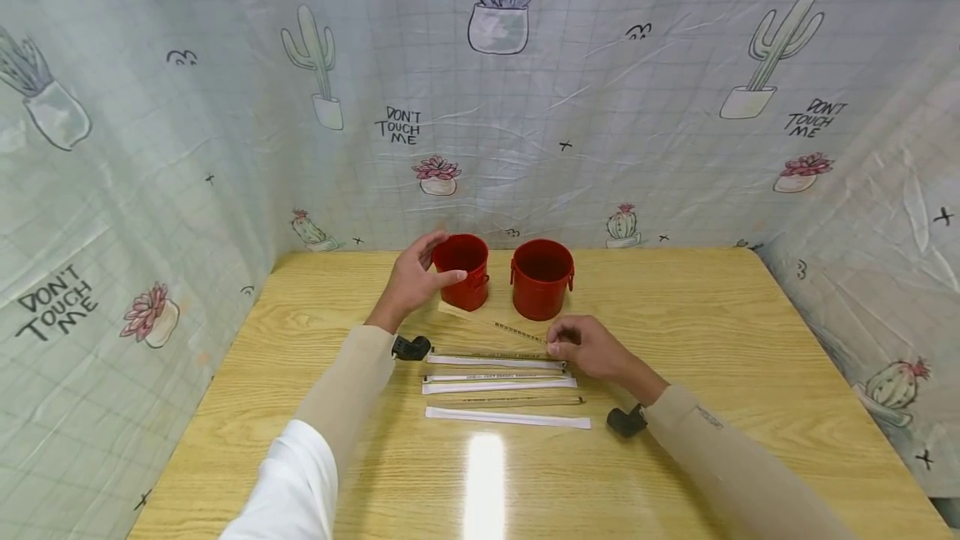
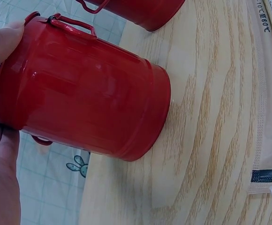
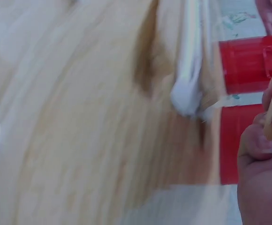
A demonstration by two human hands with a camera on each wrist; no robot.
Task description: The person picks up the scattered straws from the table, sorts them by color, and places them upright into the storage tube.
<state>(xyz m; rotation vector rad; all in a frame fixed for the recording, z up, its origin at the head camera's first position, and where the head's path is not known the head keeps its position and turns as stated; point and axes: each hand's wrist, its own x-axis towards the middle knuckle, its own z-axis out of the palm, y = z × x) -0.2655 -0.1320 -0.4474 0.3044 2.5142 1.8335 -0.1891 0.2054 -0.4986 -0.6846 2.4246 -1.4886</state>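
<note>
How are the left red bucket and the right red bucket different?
The left hand grips the left bucket, but no hand touches the right bucket. From the head camera, the left bucket shows one handle, at its front right; the right bucket shows one on each side. Both are red and round.

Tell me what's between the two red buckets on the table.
In the head view, the gap between the left red bucket and the right red bucket shows just bare wooden tabletop.
</note>
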